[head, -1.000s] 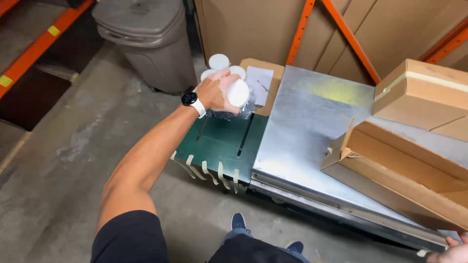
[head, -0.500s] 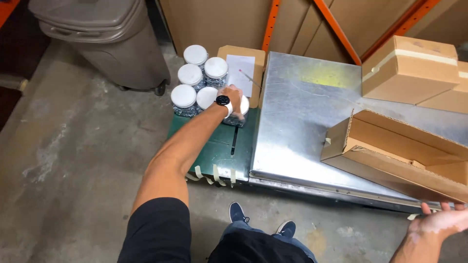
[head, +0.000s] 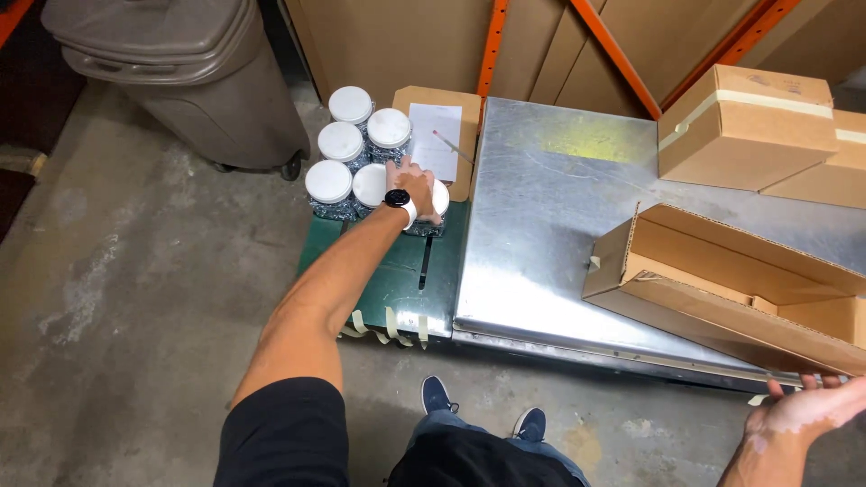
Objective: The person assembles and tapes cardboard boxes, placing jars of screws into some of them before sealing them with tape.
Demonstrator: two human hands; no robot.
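1. Head view: left hand point(head: 417, 188) grips a white-lidded jar point(head: 437, 200) at 11 o'clock, on the green stand point(head: 397, 280).
2. Right hand point(head: 803, 413), at 4 o'clock, lies open-palmed under the carton point(head: 722, 289).

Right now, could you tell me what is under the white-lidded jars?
The white-lidded jars stand on a green table. The left hand covers one jar, so its lid mostly cannot be seen.

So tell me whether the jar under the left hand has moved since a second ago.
Yes. The jar under the left hand has come down onto the green table, beside the other jars.
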